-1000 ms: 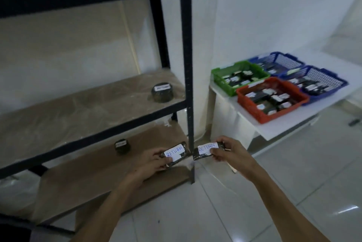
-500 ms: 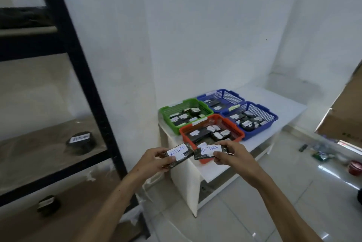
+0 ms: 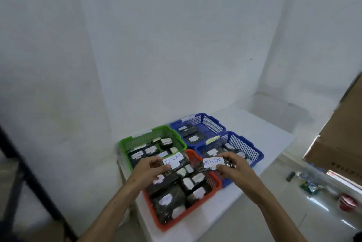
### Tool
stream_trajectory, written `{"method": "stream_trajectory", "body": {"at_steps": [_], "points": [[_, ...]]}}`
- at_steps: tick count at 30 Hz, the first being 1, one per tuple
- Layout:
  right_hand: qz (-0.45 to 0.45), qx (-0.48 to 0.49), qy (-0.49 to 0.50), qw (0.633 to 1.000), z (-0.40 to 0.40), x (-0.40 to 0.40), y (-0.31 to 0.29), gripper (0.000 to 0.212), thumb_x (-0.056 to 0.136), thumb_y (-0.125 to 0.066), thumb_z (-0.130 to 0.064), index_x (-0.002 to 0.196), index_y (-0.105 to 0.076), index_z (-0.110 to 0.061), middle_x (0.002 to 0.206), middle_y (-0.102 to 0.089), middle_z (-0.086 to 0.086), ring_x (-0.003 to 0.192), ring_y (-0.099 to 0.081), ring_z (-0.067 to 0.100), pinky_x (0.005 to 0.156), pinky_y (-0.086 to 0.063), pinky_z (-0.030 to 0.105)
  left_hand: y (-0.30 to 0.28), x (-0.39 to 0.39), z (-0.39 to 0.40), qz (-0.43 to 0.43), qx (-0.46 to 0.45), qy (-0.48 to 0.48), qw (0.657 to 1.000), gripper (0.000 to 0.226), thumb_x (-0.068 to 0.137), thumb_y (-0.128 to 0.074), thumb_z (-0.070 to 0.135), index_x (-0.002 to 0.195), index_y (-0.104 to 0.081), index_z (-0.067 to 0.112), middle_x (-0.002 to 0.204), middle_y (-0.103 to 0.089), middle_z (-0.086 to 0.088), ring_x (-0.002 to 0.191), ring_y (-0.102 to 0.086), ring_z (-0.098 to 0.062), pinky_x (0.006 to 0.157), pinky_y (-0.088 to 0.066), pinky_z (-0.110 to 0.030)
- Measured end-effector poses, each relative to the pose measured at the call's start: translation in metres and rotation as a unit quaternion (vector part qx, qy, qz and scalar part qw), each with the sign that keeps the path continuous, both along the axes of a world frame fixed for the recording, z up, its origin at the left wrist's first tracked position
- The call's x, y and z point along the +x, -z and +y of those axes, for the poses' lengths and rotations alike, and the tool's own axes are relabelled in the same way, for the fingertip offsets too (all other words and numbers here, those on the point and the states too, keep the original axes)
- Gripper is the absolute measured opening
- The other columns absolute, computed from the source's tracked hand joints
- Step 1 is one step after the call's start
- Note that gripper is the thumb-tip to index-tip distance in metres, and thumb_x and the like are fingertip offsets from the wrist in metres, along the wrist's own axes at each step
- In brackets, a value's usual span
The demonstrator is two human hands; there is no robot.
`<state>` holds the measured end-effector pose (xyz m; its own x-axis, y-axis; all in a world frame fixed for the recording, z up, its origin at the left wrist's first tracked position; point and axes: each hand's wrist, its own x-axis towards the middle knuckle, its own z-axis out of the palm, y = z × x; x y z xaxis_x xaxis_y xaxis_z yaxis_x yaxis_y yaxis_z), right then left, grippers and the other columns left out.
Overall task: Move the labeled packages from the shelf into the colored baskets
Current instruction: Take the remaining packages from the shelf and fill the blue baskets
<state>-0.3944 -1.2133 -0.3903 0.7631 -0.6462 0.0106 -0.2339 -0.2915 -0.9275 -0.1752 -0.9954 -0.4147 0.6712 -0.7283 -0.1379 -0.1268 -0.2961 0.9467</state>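
Head cam view, going left to right: a dark shelf post (image 3: 29, 179) is seen slanting along the left edge, blurred and cut off by the frame, so the shelf boards can't be made out at all. Next over, a green basket (image 3: 137, 140) is set on a white table (image 3: 264, 143), with dark packages inside whose white labels are too small to be read. The left hand (image 3: 150, 169) is held over the near-left corner of the baskets, and a dark package (image 3: 174, 161) is pinched between thumb and fingers; "RETURN" can be read on its label. Below it an orange basket (image 3: 195, 212) is packed with more dark, labeled packages, and part of its far rim is hidden by both hands. A second package (image 3: 214, 162), also marked "RETURN", is gripped by the right hand (image 3: 235, 169), just beside the first and over the far edge of the orange basket. Behind, two blue baskets (image 3: 215, 124) are lined up, the nearer one partly covered by the right hand. Far right, a cardboard box (image 3: 337, 140) is cut off by the frame, and some small blurry items on the floor (image 3: 254, 222) can't really be identified.
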Motion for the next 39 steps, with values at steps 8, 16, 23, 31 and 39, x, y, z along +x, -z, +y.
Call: {"method": "stream_trajectory", "body": {"at_steps": [8, 16, 23, 31, 39], "points": [[0.011, 0.036, 0.06, 0.997, -0.155, 0.035, -0.001, 0.035, 0.088, -0.072, -0.011, 0.115, -0.057, -0.027, 0.106, -0.068, 0.005, 0.081, -0.075, 0.025, 0.079, -0.061, 0.049, 0.013, 0.054, -0.161, -0.039, 0.054, 0.03, 0.997, 0.028, 0.072, -0.079, 0.054, 0.09, -0.077, 0.033, 0.086, -0.076, 0.006, 0.081, -0.07, -0.014, 0.074, -0.053, -0.037], [0.027, 0.07, 0.071, 0.995, -0.292, 0.102, 0.042, 0.033, 0.087, -0.073, -0.013, 0.112, -0.053, -0.02, 0.1, -0.071, 0.015, 0.085, -0.072, 0.037, 0.081, -0.059, 0.056, 0.055, 0.092, -0.295, -0.033, 0.076, -0.009, 0.997, 0.042, 0.078, -0.081, 0.044, 0.108, -0.071, 0.017, 0.096, -0.069, 0.004, 0.083, -0.066, -0.009, 0.065, -0.049, -0.017], [0.08, 0.043, 0.013, 0.996, -0.433, 0.191, 0.09, 0.037, 0.089, -0.071, -0.01, 0.115, -0.05, -0.027, 0.103, -0.07, 0.013, 0.075, -0.073, 0.02, 0.07, -0.063, 0.036, 0.107, 0.138, -0.432, -0.013, 0.184, -0.061, 0.981, 0.026, 0.07, -0.084, 0.036, 0.086, -0.071, 0.021, 0.087, -0.075, 0.001, 0.075, -0.072, -0.013, 0.072, -0.061, -0.038], [0.15, 0.009, -0.08, 0.985, -0.542, 0.271, 0.128, 0.034, 0.091, -0.068, -0.012, 0.118, -0.05, -0.022, 0.116, -0.068, 0.013, 0.082, -0.071, 0.022, 0.068, -0.063, 0.027, 0.163, 0.173, -0.55, -0.007, 0.302, -0.095, 0.949, 0.034, 0.074, -0.081, 0.034, 0.064, -0.06, 0.009, 0.077, -0.074, -0.016, 0.066, -0.072, -0.027, 0.06, -0.058, -0.044], [0.176, -0.048, -0.165, 0.969, -0.584, 0.318, 0.161, 0.033, 0.093, -0.068, -0.019, 0.12, -0.05, -0.023, 0.124, -0.069, 0.011, 0.073, -0.066, 0.017, 0.059, -0.056, 0.015, 0.206, 0.169, -0.595, 0.023, 0.366, -0.108, 0.924, 0.044, 0.077, -0.077, 0.046, 0.058, -0.05, 0.017, 0.056, -0.052, 0.002, 0.048, -0.049, -0.013, 0.044, -0.033, -0.025]]}}
